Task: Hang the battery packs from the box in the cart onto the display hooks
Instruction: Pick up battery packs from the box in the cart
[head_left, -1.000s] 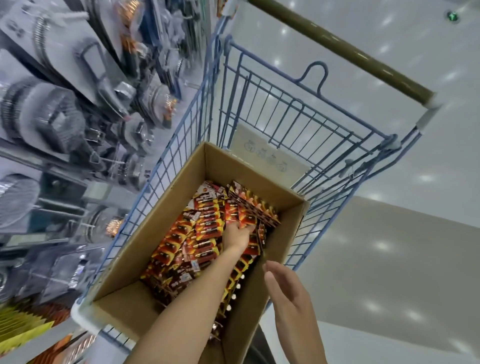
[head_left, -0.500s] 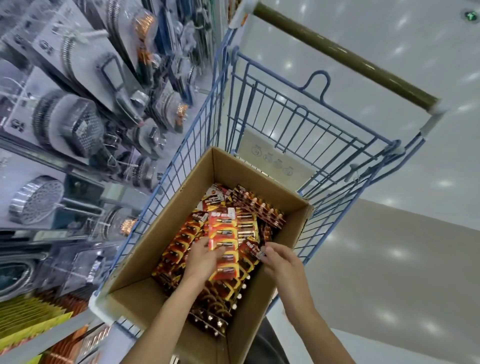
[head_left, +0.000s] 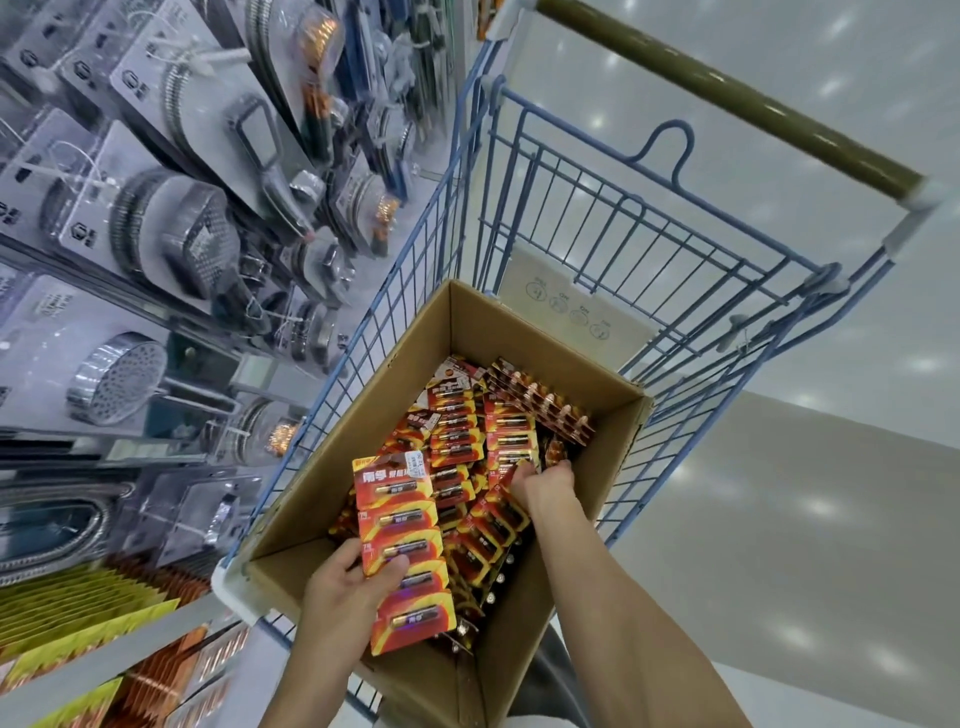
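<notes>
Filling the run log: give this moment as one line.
left hand: grips battery pack strip | right hand: among packs in box | stage: picking

The long strip of red-and-yellow cardboard battery packs (head_left: 402, 540), gripped in the left hand (head_left: 340, 592), is showing the brand 南孚 in large white characters on its top card. The same two characters are repeating in small print on the gold-and-black batteries (head_left: 397, 488) under the blisters. A white sticker (head_left: 417, 464) on that card's corner is carrying print too fine to read. The loose battery packs (head_left: 457, 441) in the brown cardboard box (head_left: 358, 441) are bearing similar white lettering, blurred. The pale placard (head_left: 571, 306) on the blue wire cart (head_left: 415, 291) is displaying four round pictograms with illegible captions.
</notes>
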